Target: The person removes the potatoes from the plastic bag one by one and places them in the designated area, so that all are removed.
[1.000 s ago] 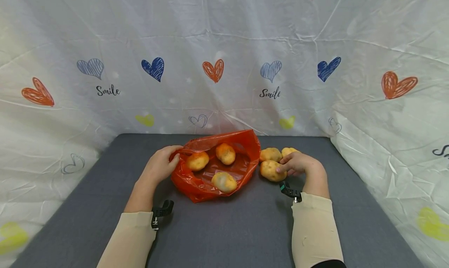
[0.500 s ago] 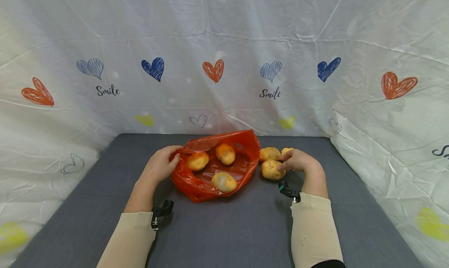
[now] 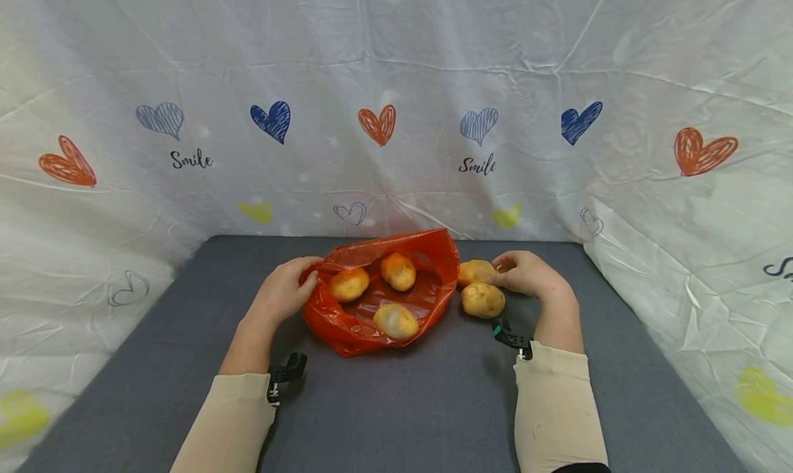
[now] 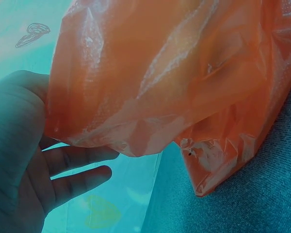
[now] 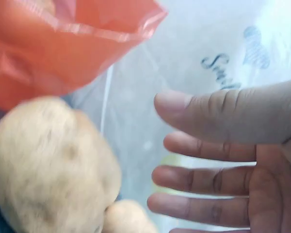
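Note:
An orange-red plastic bag (image 3: 372, 345) lies open on the table with three potatoes inside, one potato (image 3: 396, 321) near its front rim. My left hand (image 3: 285, 287) pinches the bag's left rim between thumb and fingers; two other fingers extend below the bag (image 4: 126, 131) in the left wrist view. Right of the bag, a front potato (image 3: 482, 300) and a rear potato (image 3: 476, 272) lie close together. My right hand (image 3: 526, 275) hovers beside them with fingers extended and nothing held. In the right wrist view, a large potato (image 5: 53, 165) is apart from the thumb, and a smaller-looking potato (image 5: 128, 218) shows below.
The dark grey table (image 3: 396, 418) extends around the bag and toward me. A white plastic sheet (image 3: 421, 46) printed with hearts hangs behind and at both sides. Each wrist carries a black camera strap (image 3: 288, 370).
My right hand has left the front potato and moved back, now covering another potato seen earlier behind it. The left hand and bag have stayed still.

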### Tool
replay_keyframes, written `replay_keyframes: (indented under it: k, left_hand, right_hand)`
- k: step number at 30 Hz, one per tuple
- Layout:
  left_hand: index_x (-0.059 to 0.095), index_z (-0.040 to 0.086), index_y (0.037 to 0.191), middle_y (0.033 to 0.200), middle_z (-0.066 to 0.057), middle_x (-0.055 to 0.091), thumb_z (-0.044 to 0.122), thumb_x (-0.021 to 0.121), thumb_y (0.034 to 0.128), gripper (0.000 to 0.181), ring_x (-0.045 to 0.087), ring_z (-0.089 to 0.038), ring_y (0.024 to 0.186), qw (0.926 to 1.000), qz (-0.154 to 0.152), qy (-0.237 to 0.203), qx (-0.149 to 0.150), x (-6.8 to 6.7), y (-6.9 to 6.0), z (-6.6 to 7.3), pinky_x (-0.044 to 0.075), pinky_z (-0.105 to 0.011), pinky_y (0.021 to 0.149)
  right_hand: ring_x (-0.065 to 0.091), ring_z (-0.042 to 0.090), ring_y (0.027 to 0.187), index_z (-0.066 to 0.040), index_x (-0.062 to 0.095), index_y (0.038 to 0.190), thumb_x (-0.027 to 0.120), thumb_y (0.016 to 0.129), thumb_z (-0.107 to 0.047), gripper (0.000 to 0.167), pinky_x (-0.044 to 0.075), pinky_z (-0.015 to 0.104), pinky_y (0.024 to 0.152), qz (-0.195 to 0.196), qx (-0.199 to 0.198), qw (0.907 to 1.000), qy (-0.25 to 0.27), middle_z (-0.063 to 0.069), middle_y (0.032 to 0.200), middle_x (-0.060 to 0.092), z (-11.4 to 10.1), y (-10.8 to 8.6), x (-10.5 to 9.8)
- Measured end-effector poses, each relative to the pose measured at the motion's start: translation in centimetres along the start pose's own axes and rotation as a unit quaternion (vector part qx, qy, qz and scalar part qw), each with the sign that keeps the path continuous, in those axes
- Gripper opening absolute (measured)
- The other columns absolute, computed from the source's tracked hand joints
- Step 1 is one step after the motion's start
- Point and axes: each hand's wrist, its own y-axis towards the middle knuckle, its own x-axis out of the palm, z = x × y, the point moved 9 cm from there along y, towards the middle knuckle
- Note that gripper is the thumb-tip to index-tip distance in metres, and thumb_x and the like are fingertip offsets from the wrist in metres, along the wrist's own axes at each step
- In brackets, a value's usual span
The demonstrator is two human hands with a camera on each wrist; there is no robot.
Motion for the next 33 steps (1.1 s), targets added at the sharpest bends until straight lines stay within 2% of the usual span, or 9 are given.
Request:
replay_keyframes:
  k: [5, 12, 19, 21, 23, 25, 27, 29, 33]
  left_hand:
    - [0.062, 0.004, 0.138, 0.137, -0.019, 0.061, 0.015, 0.057, 0.1033, 0.037, 0.058, -0.038, 0.125, 1.0, 0.002, 0.0, 0.003, 0.0, 0.0, 0.0, 0.045, -0.058, 0.106]
    - [0.062, 0.004, 0.138, 0.137, -0.019, 0.062, 0.016, 0.056, 0.1038, 0.037, 0.058, -0.038, 0.125, 1.0, 0.003, 0.0, 0.004, -0.1, 0.0, 0.2, 0.046, -0.058, 0.105]
    - [0.062, 0.004, 0.139, 0.138, -0.019, 0.061, 0.015, 0.057, 0.1039, 0.037, 0.057, -0.038, 0.125, 1.0, 0.001, 0.001, 0.004, -0.1, 0.0, 0.2, 0.046, -0.058, 0.105]
    - [0.062, 0.004, 0.139, 0.138, -0.019, 0.061, 0.015, 0.057, 0.1039, 0.037, 0.057, -0.038, 0.126, 1.0, 0.0, 0.001, 0.003, -0.1, 0.0, 0.2, 0.046, -0.058, 0.106]
    - [0.062, 0.004, 0.139, 0.138, -0.019, 0.061, 0.015, 0.057, 0.1038, 0.037, 0.057, -0.038, 0.126, 1.0, -0.001, 0.001, 0.002, 0.0, 0.1, 0.2, 0.046, -0.058, 0.106]
    - [0.062, 0.004, 0.139, 0.138, -0.019, 0.061, 0.015, 0.057, 0.1038, 0.037, 0.057, -0.038, 0.125, 1.0, -0.002, 0.003, 0.0, 0.0, 0.0, 0.2, 0.046, -0.058, 0.105]
    - [0.062, 0.004, 0.139, 0.137, -0.018, 0.061, 0.015, 0.058, 0.1035, 0.037, 0.058, -0.038, 0.125, 1.0, -0.003, 0.004, -0.001, 0.0, 0.0, 0.2, 0.046, -0.058, 0.105]
    - [0.062, 0.004, 0.139, 0.137, -0.019, 0.061, 0.015, 0.058, 0.1033, 0.037, 0.058, -0.038, 0.125, 1.0, -0.003, 0.005, 0.0, 0.0, 0.0, 0.3, 0.046, -0.058, 0.105]
    - [0.062, 0.004, 0.139, 0.137, -0.019, 0.061, 0.015, 0.058, 0.1032, 0.037, 0.058, -0.038, 0.125, 1.0, -0.005, 0.005, 0.0, 0.1, 0.0, 0.5, 0.046, -0.058, 0.105]
  right_hand:
    - [0.059, 0.036, 0.119, -0.002, 0.065, 0.131, 0.075, 0.092, -0.036, 0.053, 0.046, 0.054, 0.102, 0.014, -0.039, 0.9991, -0.003, 0.021, 0.131, 0.063, -3.4, -0.7, -0.1]
    - [0.063, 0.031, 0.111, -0.002, 0.065, 0.131, 0.075, 0.093, -0.032, 0.049, 0.053, 0.047, 0.094, -0.021, -0.082, 0.9963, 0.014, 0.016, 0.125, 0.067, -7.6, -0.9, 2.0]
    - [0.062, 0.025, 0.109, -0.006, 0.068, 0.129, 0.073, 0.094, -0.037, 0.047, 0.05, 0.046, 0.097, -0.063, -0.117, 0.9899, -0.05, 0.01, 0.126, 0.067, -10.7, -0.8, 5.5]
    - [0.063, 0.02, 0.102, -0.007, 0.071, 0.123, 0.073, 0.094, -0.037, 0.042, 0.052, 0.042, 0.093, -0.088, -0.118, 0.9869, -0.067, 0.005, 0.118, 0.07, -11.2, -0.8, 7.0]
    - [0.062, 0.016, 0.087, -0.009, 0.075, 0.109, 0.074, 0.094, -0.037, 0.032, 0.052, 0.035, 0.082, -0.111, -0.118, 0.9834, -0.081, 0.0, 0.098, 0.07, -11.7, -0.7, 8.5]
    - [0.054, 0.012, 0.07, -0.011, 0.073, 0.091, 0.074, 0.094, -0.037, 0.026, 0.047, 0.029, 0.068, -0.128, -0.117, 0.9805, -0.093, -0.005, 0.077, 0.06, -12.1, -0.6, 10.0]
    - [0.044, 0.012, 0.059, -0.013, 0.066, 0.076, 0.074, 0.094, -0.039, 0.033, 0.039, 0.027, 0.059, -0.133, -0.113, 0.9793, -0.103, -0.005, 0.064, 0.047, -12.5, -0.4, 11.2]
    - [0.036, 0.012, 0.053, -0.014, 0.058, 0.066, 0.075, 0.093, -0.042, 0.043, 0.033, 0.027, 0.054, -0.133, -0.105, 0.9793, -0.11, -0.004, 0.058, 0.038, -12.6, -0.3, 12.1]
    - [0.037, 0.014, 0.053, -0.015, 0.051, 0.061, 0.075, 0.091, -0.048, 0.05, 0.032, 0.027, 0.054, -0.125, -0.097, 0.9763, -0.148, -0.003, 0.058, 0.038, -13.0, -0.3, 13.4]
